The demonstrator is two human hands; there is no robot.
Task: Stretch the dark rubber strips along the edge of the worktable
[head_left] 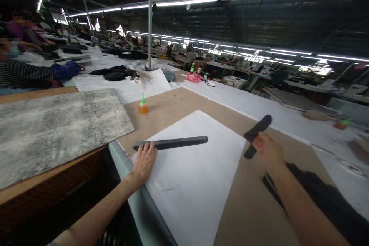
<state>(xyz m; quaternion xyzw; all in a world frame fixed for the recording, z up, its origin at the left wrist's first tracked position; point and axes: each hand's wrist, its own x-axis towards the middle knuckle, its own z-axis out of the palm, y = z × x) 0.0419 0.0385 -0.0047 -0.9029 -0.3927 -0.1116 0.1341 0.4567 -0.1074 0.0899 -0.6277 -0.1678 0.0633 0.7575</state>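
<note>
A long dark fabric strip [175, 143] lies flat across the top of a white paper sheet [193, 177] on the brown table [178, 103]. My left hand [144, 163] rests flat on the sheet, fingers stretched out, fingertips touching the strip's left end. My right hand [266, 150] is raised above the table and closed around a second dark strip [257, 132], which sticks up and to the right; the hand is blurred by motion. A pile of dark fabric [323, 196] lies under my right forearm.
A small orange bottle with a green cap [143, 105] stands beyond the sheet. A grey mottled board [57, 127] lies at the left. White paper [259, 103] covers the table to the right. People [17, 65] sit at far left by dark garments [115, 73].
</note>
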